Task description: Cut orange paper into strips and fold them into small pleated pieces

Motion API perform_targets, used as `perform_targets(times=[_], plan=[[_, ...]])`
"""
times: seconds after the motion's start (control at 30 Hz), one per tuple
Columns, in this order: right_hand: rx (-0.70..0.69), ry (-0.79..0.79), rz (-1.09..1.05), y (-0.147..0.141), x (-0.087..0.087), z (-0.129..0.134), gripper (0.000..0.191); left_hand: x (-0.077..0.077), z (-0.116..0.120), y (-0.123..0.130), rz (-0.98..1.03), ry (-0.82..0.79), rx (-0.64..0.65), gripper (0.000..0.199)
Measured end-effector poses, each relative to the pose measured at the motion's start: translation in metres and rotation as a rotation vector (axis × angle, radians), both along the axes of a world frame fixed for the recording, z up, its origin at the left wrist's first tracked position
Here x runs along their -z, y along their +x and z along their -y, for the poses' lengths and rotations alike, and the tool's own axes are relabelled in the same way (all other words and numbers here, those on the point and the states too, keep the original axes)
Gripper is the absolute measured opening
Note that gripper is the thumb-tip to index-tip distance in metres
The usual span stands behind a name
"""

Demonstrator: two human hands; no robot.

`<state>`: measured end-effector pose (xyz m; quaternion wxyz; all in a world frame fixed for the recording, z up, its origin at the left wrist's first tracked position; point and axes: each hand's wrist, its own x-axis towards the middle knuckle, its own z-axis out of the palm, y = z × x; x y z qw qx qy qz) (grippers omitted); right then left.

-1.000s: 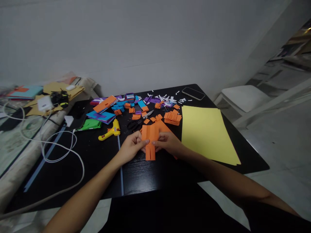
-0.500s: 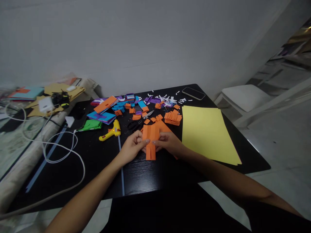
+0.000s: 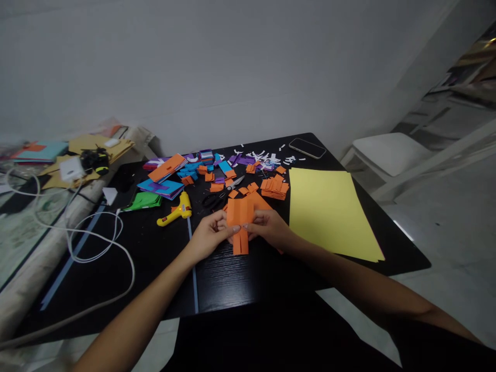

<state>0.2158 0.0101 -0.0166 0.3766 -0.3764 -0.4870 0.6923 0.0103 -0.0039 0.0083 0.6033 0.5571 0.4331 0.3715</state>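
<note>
Folded orange paper [image 3: 240, 214] is over the desk [image 3: 228, 287], pinched at either side by the left hand [image 3: 211, 235] and right hand [image 3: 270, 228]; uneven thumb pressure could skew its creases or tear the narrower lower part.

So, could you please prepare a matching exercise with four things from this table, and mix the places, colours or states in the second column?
Column one:
1. Hot-glue gun
2. Scissors
3. Smartphone
4. T-shaped folded orange paper

Column two:
A. Near the far right corner of the black table
B. Held by the left hand and the right hand
C. Yellow body
D. Black handles

Right pairs: 1-C, 2-D, 3-A, 4-B
</note>
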Motion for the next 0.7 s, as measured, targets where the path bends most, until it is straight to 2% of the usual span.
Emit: perform_targets(times=[0.47,0.7], plan=[[-0.030,0.055,0.026,0.0010,0.0049,0.0002,0.031,0.0048,-0.0021,-0.0004,-0.020,-0.011,-0.004,0.033],[-0.063,0.001,-0.035,0.0008,0.0066,-0.0002,0.041,0.0089,-0.0023,-0.0005,-0.018,-0.015,-0.005,0.033]])
